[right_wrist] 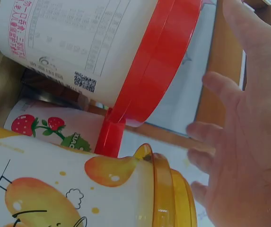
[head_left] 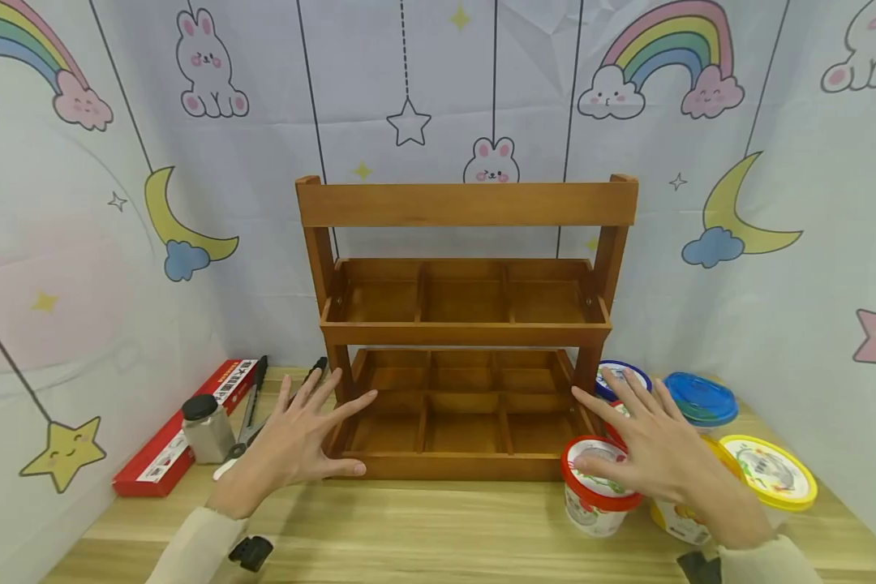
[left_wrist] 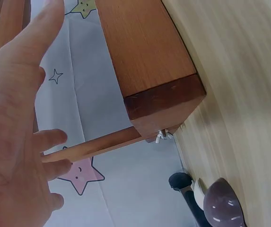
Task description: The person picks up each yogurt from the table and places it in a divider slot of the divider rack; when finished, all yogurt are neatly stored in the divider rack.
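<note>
A two-tier brown wooden rack (head_left: 467, 204) with divided compartments stands in the middle of the table. My left hand (head_left: 299, 438) is held in front of its lower left corner, fingers spread and nothing in them. On the other side my right hand (head_left: 650, 442) also has its fingers spread and holds nothing. Below the right hand sits a white tub with a red lid (head_left: 580, 462); in the right wrist view this red-lidded tub (right_wrist: 78, 52) appears beside the palm. A tub with mango pictures and a yellow lid (right_wrist: 121, 189) is close by, partly hidden by my right forearm in the head view.
At the right are a yellow-lidded tub (head_left: 770, 474), a blue-lidded tub (head_left: 701, 397) and a dark-blue-lidded one (head_left: 623, 373). On the left lie a long red box (head_left: 168, 454), a black-capped jar (head_left: 208, 434) and black-handled utensils (head_left: 251, 401). Printed cloth walls enclose the table.
</note>
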Action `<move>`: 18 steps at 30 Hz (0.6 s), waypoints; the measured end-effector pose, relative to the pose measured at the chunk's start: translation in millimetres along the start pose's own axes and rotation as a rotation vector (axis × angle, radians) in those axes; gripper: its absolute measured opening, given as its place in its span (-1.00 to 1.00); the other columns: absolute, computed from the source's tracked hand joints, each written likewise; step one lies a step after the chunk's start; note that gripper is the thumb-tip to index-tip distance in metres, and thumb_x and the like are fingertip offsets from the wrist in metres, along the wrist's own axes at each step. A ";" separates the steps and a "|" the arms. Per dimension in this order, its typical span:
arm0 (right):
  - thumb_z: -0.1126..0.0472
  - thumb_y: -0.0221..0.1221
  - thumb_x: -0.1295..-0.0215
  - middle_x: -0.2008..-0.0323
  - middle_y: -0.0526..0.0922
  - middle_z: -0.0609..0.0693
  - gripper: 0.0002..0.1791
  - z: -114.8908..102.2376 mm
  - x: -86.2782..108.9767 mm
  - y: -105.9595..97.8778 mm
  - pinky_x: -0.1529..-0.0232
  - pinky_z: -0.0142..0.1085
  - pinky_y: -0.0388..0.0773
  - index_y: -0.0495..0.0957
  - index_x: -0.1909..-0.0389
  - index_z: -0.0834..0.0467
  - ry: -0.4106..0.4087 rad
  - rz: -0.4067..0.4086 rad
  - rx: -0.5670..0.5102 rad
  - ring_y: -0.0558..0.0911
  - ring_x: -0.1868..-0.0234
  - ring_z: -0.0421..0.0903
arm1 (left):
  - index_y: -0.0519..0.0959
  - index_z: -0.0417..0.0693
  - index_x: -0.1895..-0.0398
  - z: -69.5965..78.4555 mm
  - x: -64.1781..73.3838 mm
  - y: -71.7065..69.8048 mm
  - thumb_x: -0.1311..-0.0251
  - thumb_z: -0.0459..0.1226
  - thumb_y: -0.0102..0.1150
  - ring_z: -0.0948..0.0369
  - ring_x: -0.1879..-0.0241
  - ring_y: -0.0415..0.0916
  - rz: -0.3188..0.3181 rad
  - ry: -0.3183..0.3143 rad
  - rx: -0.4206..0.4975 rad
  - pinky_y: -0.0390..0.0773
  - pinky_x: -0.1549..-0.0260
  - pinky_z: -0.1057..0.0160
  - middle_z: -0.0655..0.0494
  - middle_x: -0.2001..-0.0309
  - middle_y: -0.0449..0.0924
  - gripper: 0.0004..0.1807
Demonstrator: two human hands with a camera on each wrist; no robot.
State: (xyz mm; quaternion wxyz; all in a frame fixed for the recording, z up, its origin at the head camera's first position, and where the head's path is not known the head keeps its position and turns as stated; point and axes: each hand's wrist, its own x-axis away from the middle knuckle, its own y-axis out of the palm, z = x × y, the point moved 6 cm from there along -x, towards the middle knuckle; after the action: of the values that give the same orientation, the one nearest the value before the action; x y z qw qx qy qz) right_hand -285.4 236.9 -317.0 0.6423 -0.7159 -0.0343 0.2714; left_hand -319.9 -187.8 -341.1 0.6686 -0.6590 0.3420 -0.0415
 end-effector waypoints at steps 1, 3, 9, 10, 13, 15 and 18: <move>-0.45 0.11 -0.22 -0.52 0.13 0.24 -0.12 -1.4 0.0 0.3 -0.43 0.29 -0.30 0.25 -0.51 -0.19 -0.004 -0.004 -0.006 -0.01 -0.52 0.33 | 0.20 0.48 -0.53 -0.3 0.6 0.3 0.07 0.40 0.31 -0.32 -0.46 0.02 -0.002 0.001 0.004 -0.11 -0.27 -0.51 -0.29 -0.49 0.14 0.02; -0.45 0.13 -0.20 -0.49 0.21 0.23 -0.13 -4.0 -0.2 1.5 -0.42 0.31 -0.27 0.29 -0.49 -0.18 -0.015 -0.016 -0.022 0.06 -0.50 0.34 | 0.23 0.46 -0.52 -1.0 1.9 0.9 0.05 0.38 0.31 -0.32 -0.45 0.06 -0.006 0.000 0.013 -0.12 -0.29 -0.49 -0.28 -0.47 0.18 0.00; -0.49 0.15 -0.13 -0.40 0.37 0.20 -0.14 -8.2 -0.3 5.3 -0.36 0.38 -0.15 0.42 -0.41 -0.14 -0.045 -0.092 -0.057 0.24 -0.43 0.31 | 0.30 0.39 -0.49 -2.1 4.5 2.9 -0.06 0.33 0.27 -0.27 -0.36 0.26 -0.038 0.006 0.037 0.00 -0.28 -0.46 -0.26 -0.37 0.36 -0.11; -0.50 0.15 -0.13 -0.39 0.38 0.20 -0.14 -8.6 -0.3 6.2 -0.35 0.38 -0.14 0.43 -0.39 -0.14 -0.047 -0.106 -0.060 0.26 -0.42 0.30 | 0.31 0.38 -0.49 -2.3 5.2 3.1 -0.08 0.32 0.27 -0.26 -0.34 0.29 -0.044 0.007 0.041 0.02 -0.28 -0.46 -0.25 -0.35 0.39 -0.12; -0.49 0.15 -0.13 -0.35 0.44 0.18 -0.16 -9.8 0.1 8.1 -0.35 0.38 -0.12 0.47 -0.36 -0.13 -0.056 -0.127 -0.073 0.32 -0.39 0.27 | 0.34 0.34 -0.48 -3.0 7.5 3.7 -0.12 0.29 0.26 -0.24 -0.29 0.36 -0.059 0.010 0.047 0.06 -0.27 -0.45 -0.24 -0.30 0.45 -0.16; -0.49 0.16 -0.12 -0.31 0.47 0.17 -0.17 -10.8 0.8 8.1 -0.35 0.38 -0.10 0.49 -0.35 -0.13 -0.064 -0.133 -0.081 0.36 -0.36 0.26 | 0.36 0.30 -0.46 -3.8 8.4 3.9 -0.13 0.27 0.26 -0.24 -0.26 0.39 -0.062 0.012 0.049 0.07 -0.26 -0.45 -0.23 -0.27 0.47 -0.18; -0.49 0.19 -0.10 -0.28 0.50 0.15 -0.16 -12.6 1.7 7.7 -0.32 0.40 -0.07 0.47 -0.36 -0.15 -0.081 -0.148 -0.102 0.41 -0.32 0.24 | 0.39 0.23 -0.44 -5.4 9.2 4.9 -0.16 0.25 0.25 -0.25 -0.24 0.41 -0.075 0.010 0.061 0.12 -0.23 -0.46 -0.24 -0.26 0.48 -0.21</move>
State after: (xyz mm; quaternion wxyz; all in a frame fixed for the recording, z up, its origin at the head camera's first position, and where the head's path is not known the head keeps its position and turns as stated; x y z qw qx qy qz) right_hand -280.8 224.8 -324.5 0.6215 -0.7316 -0.1265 0.2499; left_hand -317.6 -196.4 -348.7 0.6847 -0.6503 0.3191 -0.0802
